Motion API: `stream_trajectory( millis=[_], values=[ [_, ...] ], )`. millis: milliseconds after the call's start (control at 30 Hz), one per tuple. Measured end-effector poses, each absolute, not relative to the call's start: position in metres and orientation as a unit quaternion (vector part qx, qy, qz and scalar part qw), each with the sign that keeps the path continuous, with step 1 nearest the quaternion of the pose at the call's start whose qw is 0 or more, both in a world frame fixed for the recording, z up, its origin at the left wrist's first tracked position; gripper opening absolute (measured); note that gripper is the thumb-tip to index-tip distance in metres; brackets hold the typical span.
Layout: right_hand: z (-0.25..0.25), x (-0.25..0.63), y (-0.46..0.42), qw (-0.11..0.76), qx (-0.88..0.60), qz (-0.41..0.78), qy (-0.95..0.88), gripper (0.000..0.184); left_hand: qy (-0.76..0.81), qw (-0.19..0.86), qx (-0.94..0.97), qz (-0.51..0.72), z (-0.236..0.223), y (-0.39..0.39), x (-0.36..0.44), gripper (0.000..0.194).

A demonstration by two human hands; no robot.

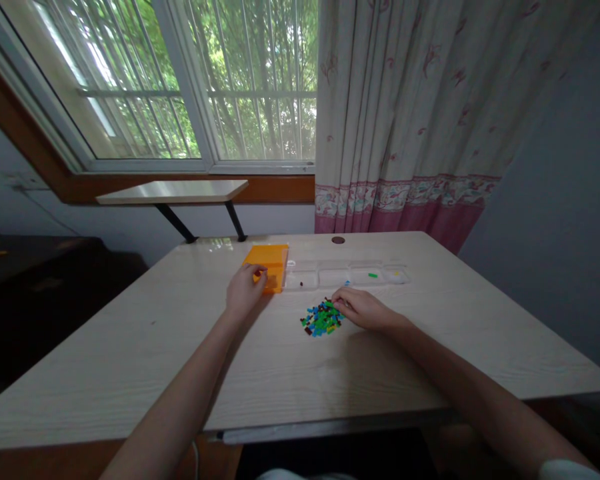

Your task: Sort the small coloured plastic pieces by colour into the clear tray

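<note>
Over the orange box, my left hand pinches a small dark brown piece at its fingertips. My right hand is at the right edge of a pile of small toy bricks in green, blue, brown and yellow. Its thumb and fingers are drawn together; whatever is between them is hidden. Behind the pile lies a clear compartment tray. Separate compartments hold a brown brick, a green brick and a yellow brick. A blue brick lies by the tray's front edge.
All of this is on a pale wooden desk. A raised shelf on black brackets stands at the back left. A round dark cable cover sits near the back edge. Behind are a barred window and a curtain.
</note>
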State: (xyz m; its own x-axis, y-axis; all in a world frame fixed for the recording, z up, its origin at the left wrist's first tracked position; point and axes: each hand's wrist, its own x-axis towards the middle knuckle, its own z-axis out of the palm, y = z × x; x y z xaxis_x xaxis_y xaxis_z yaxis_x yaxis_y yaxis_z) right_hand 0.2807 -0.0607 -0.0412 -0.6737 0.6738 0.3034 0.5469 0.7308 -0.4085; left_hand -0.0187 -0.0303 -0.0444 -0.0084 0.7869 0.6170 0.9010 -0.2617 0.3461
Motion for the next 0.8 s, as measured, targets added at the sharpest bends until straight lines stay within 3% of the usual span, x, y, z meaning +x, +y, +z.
stream_trajectory(
  millis=[300, 467, 800],
  values=[
    [-0.039, 0.276, -0.067, 0.218, -0.330, 0.147, -0.907, 0.011, -0.359, -0.035, -0.892, -0.273, -0.039, -0.079, 0.057, 0.024],
    [-0.041, 0.272, -0.069, 0.216, -0.320, 0.163, -0.908, 0.010, -0.345, 0.020, -0.918, -0.193, -0.042, -0.086, 0.068, 0.019],
    [-0.041, 0.274, -0.067, 0.261, -0.316, 0.172, -0.896, 0.015, -0.358, 0.012, -0.905, -0.229, -0.039, -0.084, 0.061, 0.020]
  ],
)
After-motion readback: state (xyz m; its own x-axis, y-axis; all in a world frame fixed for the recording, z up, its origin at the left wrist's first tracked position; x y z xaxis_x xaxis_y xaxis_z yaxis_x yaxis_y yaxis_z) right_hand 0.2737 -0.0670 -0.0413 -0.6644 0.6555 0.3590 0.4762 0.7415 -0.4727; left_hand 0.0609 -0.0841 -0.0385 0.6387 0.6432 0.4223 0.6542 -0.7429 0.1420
